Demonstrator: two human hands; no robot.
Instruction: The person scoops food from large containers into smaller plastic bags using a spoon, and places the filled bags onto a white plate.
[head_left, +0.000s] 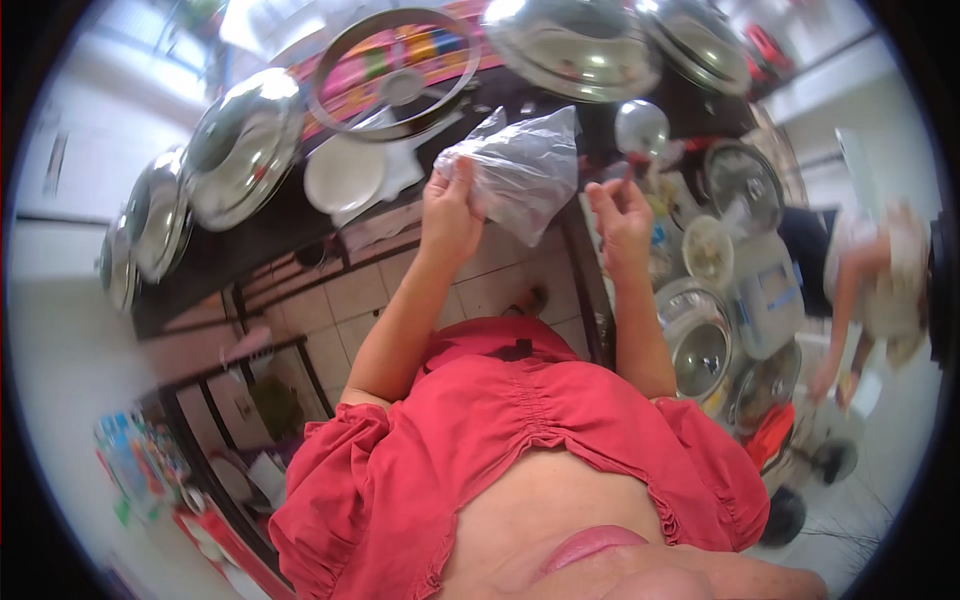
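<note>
My left hand (454, 211) grips a thin translucent plastic bag (525, 169) by its gathered edge. The bag spreads out to the right, crumpled, above the gap in front of the dark table (259, 244). To the right of the bag my right hand (622, 221) is raised with thumb and fingertips pinched together on a small reddish thing (628, 176), too blurred to name. The bag and the right hand look apart. A white plate (345, 174) lies on the table to the left of my left hand.
Domed steel lids (244, 150) line the table's far side, around a round metal frame (394, 75). At right stand a glass lid (742, 184), a bowl of food (707, 249), a plastic container (769, 300) and a steel pot (697, 349). Another person (862, 262) is beyond them.
</note>
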